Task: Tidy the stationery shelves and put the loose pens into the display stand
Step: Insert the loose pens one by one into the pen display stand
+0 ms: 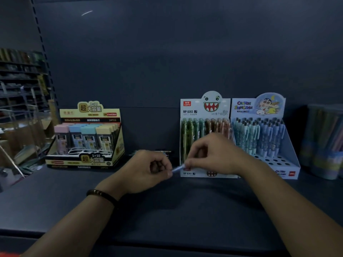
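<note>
A light blue pen [177,168] spans the gap between my two hands, low over the dark shelf [167,204]. My left hand [148,169], with a dark bracelet on the wrist, pinches one end with curled fingers. My right hand [211,154] pinches the other end, in front of the monster-face pen stand [205,115]. To its right stands the blue cartoon display stand [263,134], full of pens at the back, with several empty holes [274,161] in its front rows. A few loose dark pens [157,151] lie on the shelf behind my left hand.
A yellow box of pencil-lead cases [87,138] stands at the left of the shelf. Clear tubs of pencils [324,141] sit at the far right. The shelf's dark back panel [167,62] rises behind everything. More shelving and boxes [20,108] show at far left.
</note>
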